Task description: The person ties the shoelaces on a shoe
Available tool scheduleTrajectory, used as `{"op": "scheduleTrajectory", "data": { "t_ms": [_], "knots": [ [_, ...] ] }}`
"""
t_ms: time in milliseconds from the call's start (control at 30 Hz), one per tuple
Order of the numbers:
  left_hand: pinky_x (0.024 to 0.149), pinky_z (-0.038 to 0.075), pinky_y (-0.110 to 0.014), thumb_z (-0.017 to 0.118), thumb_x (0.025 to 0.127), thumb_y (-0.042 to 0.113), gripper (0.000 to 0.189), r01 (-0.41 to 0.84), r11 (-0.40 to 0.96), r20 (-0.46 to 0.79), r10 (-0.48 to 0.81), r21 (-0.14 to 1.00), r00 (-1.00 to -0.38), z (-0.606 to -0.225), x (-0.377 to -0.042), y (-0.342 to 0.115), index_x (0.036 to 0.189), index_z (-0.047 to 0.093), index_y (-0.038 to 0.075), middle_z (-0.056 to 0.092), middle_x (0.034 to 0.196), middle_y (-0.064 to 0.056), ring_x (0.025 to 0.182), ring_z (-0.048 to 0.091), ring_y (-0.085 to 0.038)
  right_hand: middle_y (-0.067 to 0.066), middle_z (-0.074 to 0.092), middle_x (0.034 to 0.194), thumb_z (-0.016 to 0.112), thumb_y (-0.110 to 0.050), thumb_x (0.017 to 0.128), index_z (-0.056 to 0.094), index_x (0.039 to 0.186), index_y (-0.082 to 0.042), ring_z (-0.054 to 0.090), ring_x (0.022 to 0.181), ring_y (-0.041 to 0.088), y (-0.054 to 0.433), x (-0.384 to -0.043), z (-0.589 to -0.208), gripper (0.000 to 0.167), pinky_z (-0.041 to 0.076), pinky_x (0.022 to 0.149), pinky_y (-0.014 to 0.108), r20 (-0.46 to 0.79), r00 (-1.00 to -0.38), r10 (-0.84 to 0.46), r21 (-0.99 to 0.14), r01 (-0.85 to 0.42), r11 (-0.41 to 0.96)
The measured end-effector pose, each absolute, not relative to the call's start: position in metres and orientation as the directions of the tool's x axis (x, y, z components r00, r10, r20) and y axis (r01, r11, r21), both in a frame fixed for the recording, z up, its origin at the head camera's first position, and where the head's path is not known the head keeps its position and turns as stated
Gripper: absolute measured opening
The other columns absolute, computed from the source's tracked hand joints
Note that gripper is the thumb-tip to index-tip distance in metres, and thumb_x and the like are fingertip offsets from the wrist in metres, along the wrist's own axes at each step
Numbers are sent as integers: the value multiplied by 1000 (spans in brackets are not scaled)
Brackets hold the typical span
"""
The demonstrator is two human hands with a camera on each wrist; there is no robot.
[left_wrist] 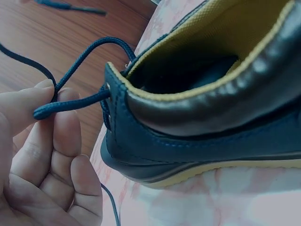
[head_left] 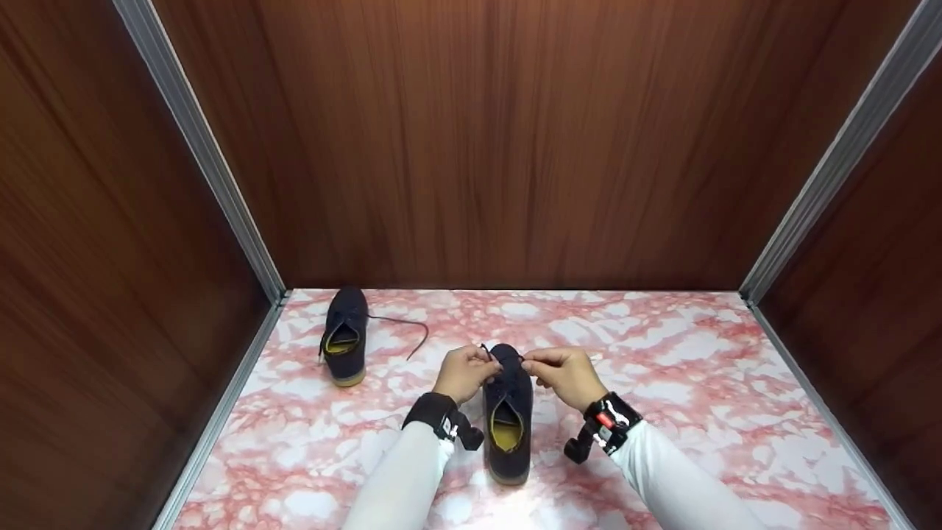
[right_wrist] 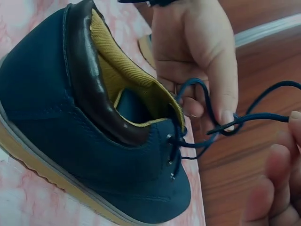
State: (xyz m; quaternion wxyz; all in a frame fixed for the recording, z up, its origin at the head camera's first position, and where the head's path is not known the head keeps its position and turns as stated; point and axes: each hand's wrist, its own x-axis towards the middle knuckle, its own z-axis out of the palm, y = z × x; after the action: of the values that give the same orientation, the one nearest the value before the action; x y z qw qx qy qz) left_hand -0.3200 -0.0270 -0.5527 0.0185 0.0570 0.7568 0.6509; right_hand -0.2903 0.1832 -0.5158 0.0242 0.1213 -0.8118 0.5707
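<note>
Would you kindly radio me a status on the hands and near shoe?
Left hand and right hand each pinching lace. Near shoe upright between them, no finished bow visible. Other shoe off left, not in the way.

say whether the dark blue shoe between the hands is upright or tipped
Upright: the dark blue, yellow-lined shoe stands on its pale yellow sole on the red-and-white marbled surface, opening facing up.

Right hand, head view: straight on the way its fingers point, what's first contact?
Past the lace the right hand pinches, likely the nearer shoe; if too high for that, the left hand. Height is hard to judge.
</note>
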Motion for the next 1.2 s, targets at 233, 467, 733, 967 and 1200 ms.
{"op": "scheduleTrajectory", "data": {
  "t_ms": [233, 467, 733, 967, 1200],
  "knots": [
    [56, 46, -16, 76, 88, 0, 12, 47, 141, 33, 95, 989, -995, -554, -321, -30, 83, 66, -2, 73, 72, -2, 62, 64, -11, 10, 78, 91, 82, -10, 89, 83, 102, -6, 61, 72, -4, 174, -289, -527, 14, 51, 65, 15, 345, -916, -204, -830, -399, 389],
    [59, 46, -17, 76, 91, 4, 14, 83, 186, 62, 113, 979, -992, -554, -321, -31, 86, 66, -5, 76, 79, -7, 62, 61, -3, -3, 71, 81, 84, -9, 86, 85, 95, -18, 55, 72, -2, 178, -289, -537, 13, 47, 64, 17, 509, -787, -349, -607, -616, 502],
    [58, 46, -16, 77, 90, 4, 13, 70, 177, 49, 118, 982, -992, -554, -318, -33, 88, 68, -6, 77, 80, -8, 63, 62, -4, -2, 71, 82, 84, -10, 86, 85, 96, -14, 58, 72, 1, 184, -292, -541, 10, 48, 65, 19, 453, -780, -432, -539, -626, 564],
    [57, 45, -17, 77, 90, 6, 13, 53, 189, 32, 110, 981, -993, -555, -318, -34, 88, 69, -4, 76, 77, -6, 64, 65, -12, -1, 74, 84, 84, -14, 87, 84, 96, -13, 54, 69, -4, 194, -295, -551, 9, 49, 64, 18, 413, -840, -353, -588, -541, 601],
    [56, 43, -17, 77, 90, 7, 14, 60, 194, 38, 114, 979, -993, -555, -318, -34, 88, 69, -4, 75, 74, -7, 63, 64, -11, 4, 78, 91, 79, -7, 90, 80, 96, -8, 56, 69, -2, 203, -302, -561, 6, 49, 65, 19, 366, -893, -263, -635, -447, 630]
  ]
}}
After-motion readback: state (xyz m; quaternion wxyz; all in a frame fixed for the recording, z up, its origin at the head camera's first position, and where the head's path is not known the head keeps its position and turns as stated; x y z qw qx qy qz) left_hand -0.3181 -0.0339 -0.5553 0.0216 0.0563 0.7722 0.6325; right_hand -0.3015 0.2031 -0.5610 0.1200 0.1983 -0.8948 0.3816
